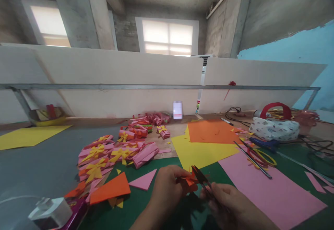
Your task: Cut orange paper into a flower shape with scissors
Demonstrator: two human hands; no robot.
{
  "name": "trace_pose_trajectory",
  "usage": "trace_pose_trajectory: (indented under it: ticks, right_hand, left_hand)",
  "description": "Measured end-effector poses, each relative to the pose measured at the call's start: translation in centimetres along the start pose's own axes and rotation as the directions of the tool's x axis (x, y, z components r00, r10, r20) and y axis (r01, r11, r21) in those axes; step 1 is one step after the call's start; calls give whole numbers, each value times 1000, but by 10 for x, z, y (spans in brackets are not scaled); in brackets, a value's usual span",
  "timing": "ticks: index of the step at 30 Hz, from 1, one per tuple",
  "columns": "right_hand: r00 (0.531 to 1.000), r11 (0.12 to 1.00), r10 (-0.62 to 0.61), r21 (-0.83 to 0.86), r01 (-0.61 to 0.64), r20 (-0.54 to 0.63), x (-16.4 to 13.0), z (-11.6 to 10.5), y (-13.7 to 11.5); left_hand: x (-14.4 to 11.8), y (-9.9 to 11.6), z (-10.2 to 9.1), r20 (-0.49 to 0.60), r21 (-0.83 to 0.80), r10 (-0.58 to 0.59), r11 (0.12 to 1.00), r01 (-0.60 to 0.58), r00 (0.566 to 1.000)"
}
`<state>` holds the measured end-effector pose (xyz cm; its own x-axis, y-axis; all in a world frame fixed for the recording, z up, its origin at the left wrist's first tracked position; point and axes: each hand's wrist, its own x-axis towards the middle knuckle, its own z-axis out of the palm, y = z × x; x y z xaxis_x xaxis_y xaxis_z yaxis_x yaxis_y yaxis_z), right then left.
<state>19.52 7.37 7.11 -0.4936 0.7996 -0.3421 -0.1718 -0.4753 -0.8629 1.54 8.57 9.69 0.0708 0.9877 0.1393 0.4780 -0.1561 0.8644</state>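
Fingers pinched, my left hand [167,188] holds a small folded piece of orange paper [191,181] over the green mat. My right hand [229,200] is closed around dark scissors [200,177], and their blades lie at the orange paper's right side. Their handles are mostly hidden in my palm. Left of my left hand lie a pink paper triangle [144,180] and a larger orange paper piece [112,189]. A big pink sheet [268,191] spreads to the right of my right hand.
Pink paper bundles with yellow bows [96,157] are heaped on the left. Yellow [206,151] and orange sheets [212,131] lie ahead. Red-and-yellow-handled scissors [261,156], a pouch [273,127] and cables are at right. A white charger [50,212] sits front left; a phone [177,110] stands behind.
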Motion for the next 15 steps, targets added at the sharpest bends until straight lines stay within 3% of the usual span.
trace_pose_trajectory:
  ticks: [3,5,7,10,11,13,14,15]
  right_hand:
    - [999,999,-40,20,40,-29,-2,2,-1]
    - [986,994,-112,-6,112,-124,-5,-5,-8]
    - [934,967,-242,-145,210,-263,-9,-27,-22]
    - [764,823,-475,-527,211,-436,-20,-92,-52]
    - [665,745,-561,-651,146,-493,-25,-119,-61]
    - [421,555,-719,-821,-133,-554,-36,-173,-76]
    - [370,407,-792,-871,-274,-486,-41,-195,-81]
    - [373,353,-811,-885,-303,-451,-45,-211,-84]
  left_hand:
    - [1,-2,4,24,-242,-109,964,111,994]
    - [4,-6,5,65,-430,-180,883,190,982]
    - [7,-12,5,101,-540,-212,809,233,972]
    - [10,-21,2,93,-592,-231,770,240,969]
    - [10,-22,1,91,-602,-238,760,244,967]
    - [10,-24,0,90,-609,-252,752,253,964]
    - [9,-24,-1,90,-608,-256,751,256,963]
    - [9,-24,-1,90,-607,-257,752,258,962]
